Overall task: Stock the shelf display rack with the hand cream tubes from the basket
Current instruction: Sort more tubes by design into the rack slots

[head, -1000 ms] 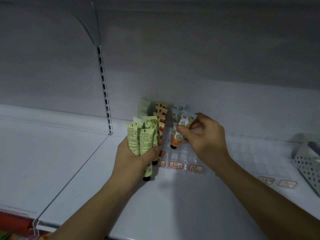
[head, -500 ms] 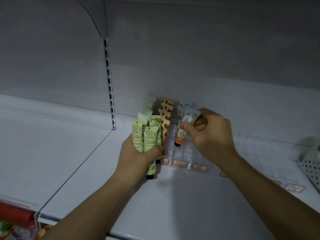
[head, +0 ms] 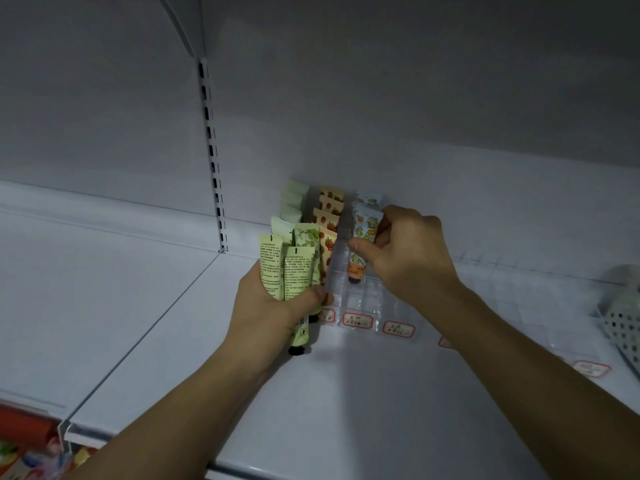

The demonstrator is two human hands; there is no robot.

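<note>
back wall: plain grey-white panel (head: 415,98), dimly lit
upright: slotted metal strip (head: 212,157) left of centre
shelf: white metal board (head: 138,341), seam running diagonally
lower left: red edge (head: 24,424), blurred

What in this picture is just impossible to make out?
- Price labels, head view: the writing is too small and blurred to read.
- Basket, head view: cut off by the right edge, contents unseen.
- Green tubes in the left hand: the exact count is hidden by overlap and the fingers.
- Orange-print tube in the right hand: whether its cap sits in the clear rack is unclear.
</note>
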